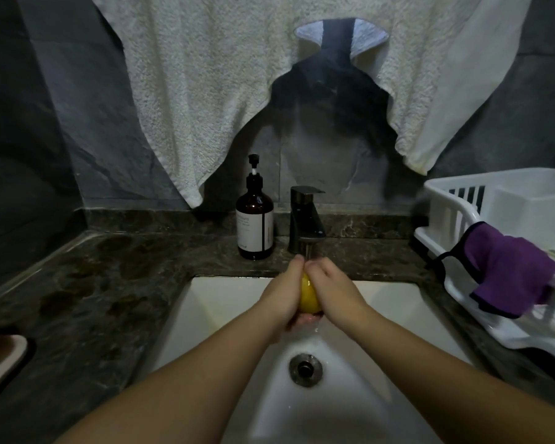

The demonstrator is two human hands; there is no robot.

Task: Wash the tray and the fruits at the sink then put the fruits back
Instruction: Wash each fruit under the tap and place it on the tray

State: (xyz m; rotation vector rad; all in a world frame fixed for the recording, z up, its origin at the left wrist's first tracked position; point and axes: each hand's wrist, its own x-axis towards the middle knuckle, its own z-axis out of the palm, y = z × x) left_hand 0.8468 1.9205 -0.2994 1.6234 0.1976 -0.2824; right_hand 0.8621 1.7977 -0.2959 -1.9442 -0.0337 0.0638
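A yellow fruit [309, 296] sits between my two hands over the white sink [225, 302], just below the dark faucet [305, 219]. My left hand [284, 293] cups it from the left and underneath. My right hand [332, 288] wraps it from the right. Water drips from the hands into the basin. At the far left edge lies the corner of a pale tray [5, 357] with something yellowish on it, mostly cut off.
A brown soap pump bottle [254, 219] stands left of the faucet. A white dish rack [494, 238] with a purple cloth [513, 270] occupies the right counter. White towels [205, 91] hang above. Dark marble counter [103, 283] surrounds the sink; the drain [305, 368] is below the hands.
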